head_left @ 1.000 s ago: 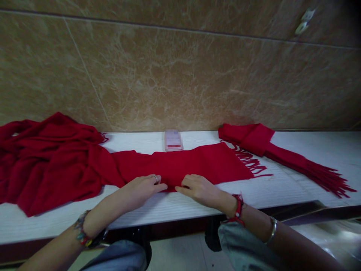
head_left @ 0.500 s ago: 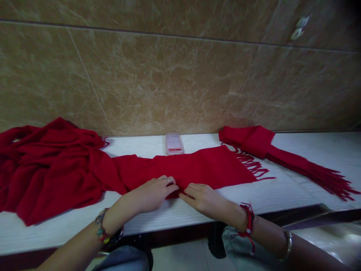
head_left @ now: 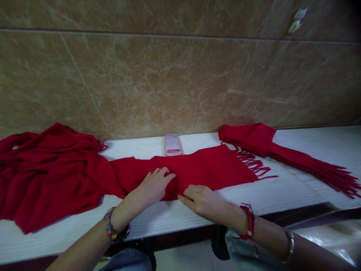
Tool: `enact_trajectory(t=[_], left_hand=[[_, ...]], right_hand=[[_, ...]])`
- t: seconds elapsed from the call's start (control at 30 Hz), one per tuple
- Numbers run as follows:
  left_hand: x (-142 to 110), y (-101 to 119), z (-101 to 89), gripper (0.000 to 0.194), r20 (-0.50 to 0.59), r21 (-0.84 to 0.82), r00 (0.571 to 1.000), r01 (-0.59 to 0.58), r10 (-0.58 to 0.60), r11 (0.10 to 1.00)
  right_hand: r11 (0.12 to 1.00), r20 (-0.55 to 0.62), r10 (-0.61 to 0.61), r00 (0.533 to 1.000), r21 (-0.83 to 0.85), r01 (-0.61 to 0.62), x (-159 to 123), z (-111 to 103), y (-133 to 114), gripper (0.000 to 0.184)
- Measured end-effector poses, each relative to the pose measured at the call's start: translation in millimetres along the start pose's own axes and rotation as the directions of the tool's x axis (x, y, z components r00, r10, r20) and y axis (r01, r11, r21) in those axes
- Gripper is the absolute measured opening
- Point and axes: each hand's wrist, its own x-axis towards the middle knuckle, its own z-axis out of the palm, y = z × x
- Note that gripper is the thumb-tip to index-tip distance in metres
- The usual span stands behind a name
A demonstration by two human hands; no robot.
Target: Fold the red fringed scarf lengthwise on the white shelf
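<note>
A long red scarf (head_left: pixel 205 167) lies across the white bench top, flat on its right part with the fringe spread at the right end. On its middle, my left hand (head_left: pixel 153 186) rests palm down, thumb and fingers apart. At the near edge of the cloth, the fingers and thumb of my right hand (head_left: pixel 201 200) are curled close together on the scarf. Leftward the cloth runs into a loose, rumpled red heap (head_left: pixel 56 180); where one piece ends within it is hidden.
A folded red scarf (head_left: pixel 246 139) with its fringe toward the right lies by the wall. Against the brown tiled wall (head_left: pixel 158 86) sits a small pale rectangular item (head_left: pixel 173 144), blurred out. The white bench top (head_left: pixel 158 220) ends just before my knees.
My left hand has moved away from the near edge, up and slightly left over the scarf, and its fingers have opened. My right hand stays nearly in place. The view has tilted slightly.
</note>
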Motion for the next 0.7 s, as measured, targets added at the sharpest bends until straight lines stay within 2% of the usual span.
enact_trajectory(t=[0.07, 0.13, 0.23, 0.33, 0.4, 0.47, 0.53, 0.63, 0.7], left_hand=[[7, 8, 0.1, 0.052, -0.007, -0.063, 0.990, -0.144, 0.144, 0.988], [14, 11, 0.1, 0.050, 0.004, -0.071, 0.990, -0.138, 0.139, 0.988], [19, -1, 0.7, 0.056, 0.019, -0.017, 0.998, 0.065, -0.065, 0.998], [16, -18, 2.6, 0.057, 0.025, 0.066, 0.962, 0.271, -0.273, 0.960], [14, -24, 3.7, 0.055, 0.011, 0.121, 0.935, 0.351, -0.355, 0.929], [13, -23, 4.5, 0.053, -0.031, 0.160, 0.922, 0.386, -0.386, 0.909], [14, -17, 5.3, 0.051, -0.070, 0.153, 0.937, 0.349, -0.342, 0.925], [14, -9, 7.7, 0.044, -0.068, 0.057, 0.984, 0.171, -0.167, 0.984], [13, -6, 10.2, 0.042, -0.045, -0.005, 0.994, 0.098, -0.098, 0.995]], right_hand=[[1.000, 0.000, 0.008, 1.000, 0.003, -0.008, 0, 0, 0, 0.013], [1.000, 0.003, 0.011, 1.000, 0.005, -0.011, 0, 0, 0, 0.013], [1.000, 0.000, 0.013, 1.000, 0.010, -0.013, -1, 0, 0, 0.016], [0.999, 0.005, 0.022, 1.000, 0.024, -0.022, -1, 1, 1, 0.018], [0.999, 0.019, 0.028, 0.999, 0.035, -0.028, -2, 2, 1, 0.019], [0.998, 0.033, 0.034, 0.999, 0.042, -0.036, -1, 3, 1, 0.020], [0.998, 0.046, 0.041, 0.998, 0.048, -0.044, -1, 3, 0, 0.019], [0.996, 0.065, 0.049, 0.997, 0.066, -0.053, 0, 3, 0, 0.018], [0.991, 0.073, 0.061, 0.995, 0.118, -0.070, 1, 1, 4, 0.017]])
